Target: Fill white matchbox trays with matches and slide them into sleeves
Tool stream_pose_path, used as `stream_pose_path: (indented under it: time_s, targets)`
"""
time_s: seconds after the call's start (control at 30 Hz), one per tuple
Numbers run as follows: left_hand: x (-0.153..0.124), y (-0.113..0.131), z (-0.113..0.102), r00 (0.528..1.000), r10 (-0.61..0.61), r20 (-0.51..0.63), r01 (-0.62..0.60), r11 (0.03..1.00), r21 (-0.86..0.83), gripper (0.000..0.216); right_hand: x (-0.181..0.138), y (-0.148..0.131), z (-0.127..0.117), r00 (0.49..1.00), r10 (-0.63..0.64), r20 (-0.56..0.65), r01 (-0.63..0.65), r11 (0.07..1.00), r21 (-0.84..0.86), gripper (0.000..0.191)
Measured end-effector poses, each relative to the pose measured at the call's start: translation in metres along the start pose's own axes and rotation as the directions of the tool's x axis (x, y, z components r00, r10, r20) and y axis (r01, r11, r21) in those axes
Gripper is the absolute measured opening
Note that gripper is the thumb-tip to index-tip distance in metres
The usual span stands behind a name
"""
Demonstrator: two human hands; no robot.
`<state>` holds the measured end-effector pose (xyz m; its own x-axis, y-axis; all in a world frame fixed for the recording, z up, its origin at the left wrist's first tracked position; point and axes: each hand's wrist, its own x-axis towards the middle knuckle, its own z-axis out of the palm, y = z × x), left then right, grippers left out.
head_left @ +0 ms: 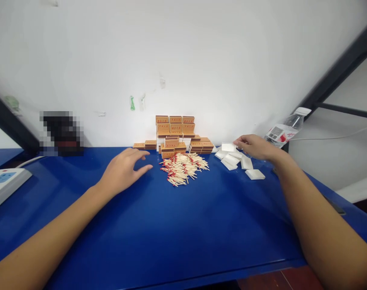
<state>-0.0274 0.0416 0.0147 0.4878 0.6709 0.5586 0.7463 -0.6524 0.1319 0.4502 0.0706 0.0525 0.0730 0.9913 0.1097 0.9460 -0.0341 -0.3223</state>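
Note:
A pile of red-tipped matches (183, 168) lies on the blue table (177, 225). Behind it, orange matchboxes (176, 135) are stacked against the white wall. To the right lie several white inner trays (236, 161). My left hand (123, 169) hovers just left of the matches, fingers spread, holding nothing. My right hand (254, 147) reaches over the white trays and pinches one white tray (228, 147) at its edge.
A white power strip (4, 183) sits at the far left edge. A blurred dark object (62, 133) stands at the back left. A plastic water bottle (284, 129) lies tilted at the back right, beside a black frame bar (337, 68).

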Motion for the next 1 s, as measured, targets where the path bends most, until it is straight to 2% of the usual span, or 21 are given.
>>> stream_pose_path:
  time_s: [0.13,0.3,0.53,0.77,1.0]
  targets:
    - [0.009,-0.027,-0.01,0.98,-0.198,0.029,0.195,0.976,0.097,0.046,0.003,0.011,-0.001,0.998,0.06,0.017,-0.059,0.994,-0.088,0.031]
    - [0.018,-0.06,-0.008,0.93,-0.325,0.17,0.285,0.932,0.224,0.066,0.0,0.002,-0.001,0.99,0.017,-0.139,-0.045,0.978,-0.204,0.033]
    - [0.046,-0.076,0.013,0.927,-0.3,0.227,0.256,0.945,0.202,0.059,-0.011,-0.028,0.007,0.987,-0.1,-0.127,0.064,0.963,-0.263,0.028]
    - [0.076,-0.061,0.029,0.946,-0.198,0.258,0.132,0.959,0.25,0.047,-0.017,-0.042,0.007,0.989,-0.108,-0.103,0.077,0.96,-0.27,0.025]
    - [0.087,-0.054,0.036,0.942,-0.157,0.296,0.075,0.96,0.27,0.035,-0.016,-0.038,0.007,0.985,-0.12,-0.126,0.084,0.962,-0.258,0.026]
